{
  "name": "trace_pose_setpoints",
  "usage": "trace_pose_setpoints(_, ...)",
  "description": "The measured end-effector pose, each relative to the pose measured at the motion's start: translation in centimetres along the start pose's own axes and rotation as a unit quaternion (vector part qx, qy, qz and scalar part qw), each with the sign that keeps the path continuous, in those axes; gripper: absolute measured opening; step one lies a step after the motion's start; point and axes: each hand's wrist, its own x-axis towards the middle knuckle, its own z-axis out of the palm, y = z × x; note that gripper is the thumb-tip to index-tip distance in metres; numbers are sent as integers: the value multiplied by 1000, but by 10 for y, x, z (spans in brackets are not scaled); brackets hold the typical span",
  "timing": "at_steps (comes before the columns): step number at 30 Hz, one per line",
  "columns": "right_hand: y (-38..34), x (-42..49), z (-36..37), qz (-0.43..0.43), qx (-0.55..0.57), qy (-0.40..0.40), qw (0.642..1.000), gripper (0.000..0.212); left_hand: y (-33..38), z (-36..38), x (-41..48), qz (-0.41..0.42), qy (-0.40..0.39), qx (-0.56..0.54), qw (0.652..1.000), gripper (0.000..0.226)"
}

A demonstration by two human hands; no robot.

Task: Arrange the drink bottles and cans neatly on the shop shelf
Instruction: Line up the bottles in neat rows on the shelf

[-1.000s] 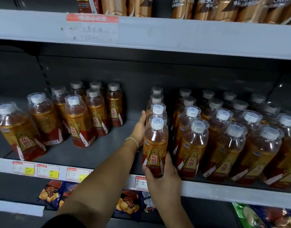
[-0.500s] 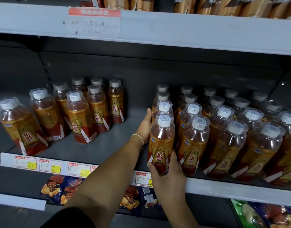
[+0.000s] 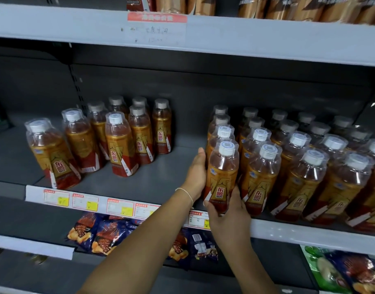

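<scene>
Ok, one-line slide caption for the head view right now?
Right hand grips the front bottle at the shelf edge while the left hand rests against its left side.

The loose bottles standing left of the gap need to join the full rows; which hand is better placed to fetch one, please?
Left. The left hand rests beside the gap, nearest the loose bottles, with nothing between; the right hand grips the front bottle.

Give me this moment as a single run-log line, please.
left hand flat against front bottle | right hand grips its base | bottle at shelf front edge
</scene>
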Motion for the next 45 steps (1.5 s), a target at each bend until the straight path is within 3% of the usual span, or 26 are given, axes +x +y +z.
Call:
trace_pose_setpoints(4, -9, -8, -2, -15, 14, 79, 997, 91, 8, -20, -14, 67, 74, 141, 985, 31)
trace_pose_setpoints(6, -18, -15, -4, -46, 16, 153, 987, 88, 12, -40, -20, 85, 76, 183, 976, 42)
trace_pose_setpoints(9, -38, -23, -3, -177, 19, 277, 944, 67, 25, -78, -33, 131, 80, 215, 964, 39)
trace_pose_setpoints(11, -55, -26, 6, -257, 22, 303, 918, 48, 37, -104, -42, 154, 84, 228, 958, 33)
trace_pose_setpoints(14, -81, -26, 32, -287, 32, 234, 928, 38, 55, -144, -53, 189, 106, 258, 942, 26)
trace_pose_setpoints(18, -109, -13, 64, -214, 30, 89, 972, 39, 70, -191, -63, 207, 149, 267, 929, 17)
trace_pose_setpoints(23, -123, 38, 99, -137, -5, 10, 991, 49, 69, -208, -63, 196, 130, 306, 922, 25)
trace_pose_setpoints(27, -132, 98, 125, -65, 36, 0, 997, 45, 65, -192, -52, 192, 97, 310, 926, 35)
trace_pose_setpoints(31, -132, 144, 151, 33, 106, -47, 993, 58, 64, -184, -45, 197, 111, 336, 914, 38)
trace_pose_setpoints(36, -128, 172, 175, 28, 129, -78, 988, 44, 62, -181, -40, 201, 134, 367, 898, 39)
trace_pose_setpoints(41, -127, 173, 179, 22, 130, -80, 988, 51, 62, -172, -37, 209, 142, 363, 897, 39)
trace_pose_setpoints(45, -115, 170, 166, 33, 77, -34, 996, 62, 63, -166, -28, 203, 130, 376, 895, 42)
